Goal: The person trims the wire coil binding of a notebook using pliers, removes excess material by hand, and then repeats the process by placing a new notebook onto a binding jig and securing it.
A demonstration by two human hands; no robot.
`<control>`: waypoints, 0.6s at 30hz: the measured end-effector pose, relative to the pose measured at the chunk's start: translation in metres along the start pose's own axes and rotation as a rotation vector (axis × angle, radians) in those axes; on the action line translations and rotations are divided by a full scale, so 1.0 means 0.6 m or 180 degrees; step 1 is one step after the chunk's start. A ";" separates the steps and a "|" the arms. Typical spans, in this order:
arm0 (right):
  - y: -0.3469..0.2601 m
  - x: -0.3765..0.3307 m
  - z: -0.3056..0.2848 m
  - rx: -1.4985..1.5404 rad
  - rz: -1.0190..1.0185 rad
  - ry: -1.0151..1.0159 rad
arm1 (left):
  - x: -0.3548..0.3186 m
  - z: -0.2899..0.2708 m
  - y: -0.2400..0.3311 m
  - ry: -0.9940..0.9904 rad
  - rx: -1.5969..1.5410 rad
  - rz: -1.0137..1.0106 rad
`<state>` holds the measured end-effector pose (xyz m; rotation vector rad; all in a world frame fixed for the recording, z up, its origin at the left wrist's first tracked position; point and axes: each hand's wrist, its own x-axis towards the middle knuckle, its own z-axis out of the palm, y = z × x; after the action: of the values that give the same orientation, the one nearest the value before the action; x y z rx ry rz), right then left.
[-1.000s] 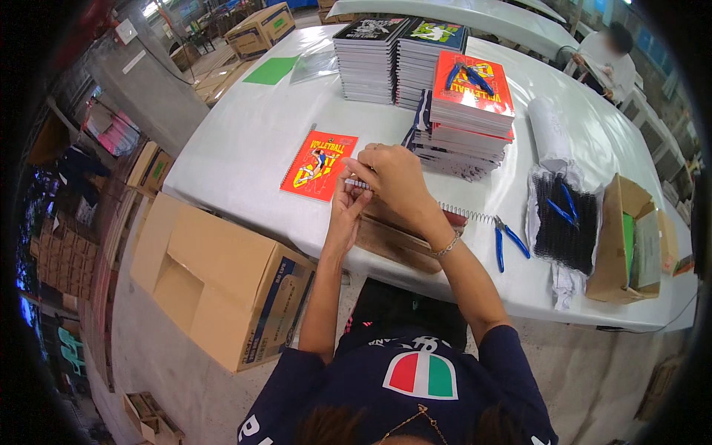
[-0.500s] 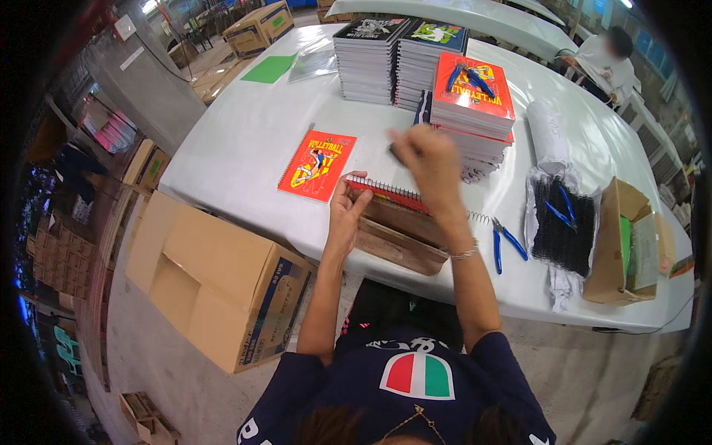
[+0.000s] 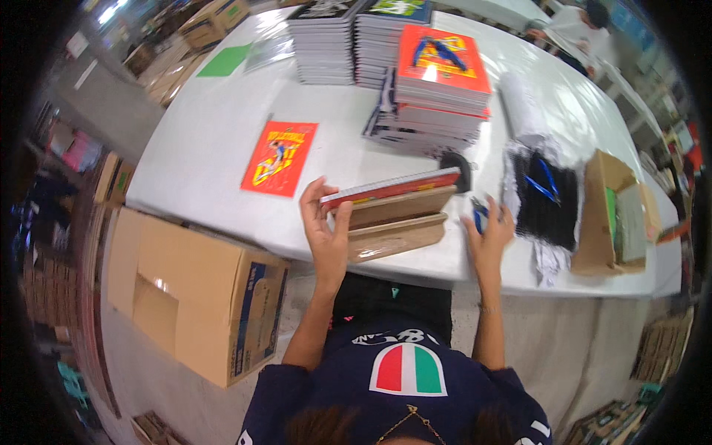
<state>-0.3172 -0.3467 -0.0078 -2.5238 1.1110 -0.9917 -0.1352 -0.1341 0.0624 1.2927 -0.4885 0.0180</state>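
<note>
My left hand (image 3: 326, 226) grips the left end of a red-covered notebook (image 3: 393, 187), thumb in front and fingers behind. It stands spine up, against a brown wooden holder (image 3: 397, 239) near the table's front edge. My right hand (image 3: 491, 233) is over blue-handled pliers (image 3: 480, 213) on the table, thumb and fingers apart on either side of them. Just past the notebook's right end is a black round object (image 3: 456, 172). Another red notebook (image 3: 279, 159) with a volleyball cover lies flat beyond my left hand.
Notebook stacks (image 3: 322, 48) stand at the back, a red-topped one (image 3: 443, 81) nearer with blue pliers (image 3: 439, 53) on top. To the right are black wire coils (image 3: 545, 211) on wrapping, more pliers (image 3: 545, 185) and a cardboard box (image 3: 599, 215). A large carton (image 3: 185, 289) sits left.
My right hand has come down from above the notebook's spine to the pliers at the right. The dark thing it held now rests by the notebook's right end. The whole view has shifted.
</note>
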 end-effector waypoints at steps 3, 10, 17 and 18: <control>0.015 -0.044 -0.031 -0.0601 0.0223 -0.0182 | 0.027 -0.028 0.005 -0.0452 0.0524 0.0193; -0.104 -0.035 -0.084 0.1591 0.0688 -0.0071 | 0.045 -0.049 0.018 -0.0641 0.1554 0.0704; -0.271 -0.033 -0.090 0.2226 -0.0487 -0.0893 | 0.043 -0.038 0.021 -0.0685 0.1149 0.0194; -0.282 -0.033 -0.083 0.2218 -0.0554 -0.0892 | 0.042 -0.036 0.024 -0.0694 0.1048 0.0077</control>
<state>-0.2624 -0.2116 0.0930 -2.1028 0.3721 -0.8351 -0.1092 -0.1165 0.0803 1.6207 -0.7092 -0.0235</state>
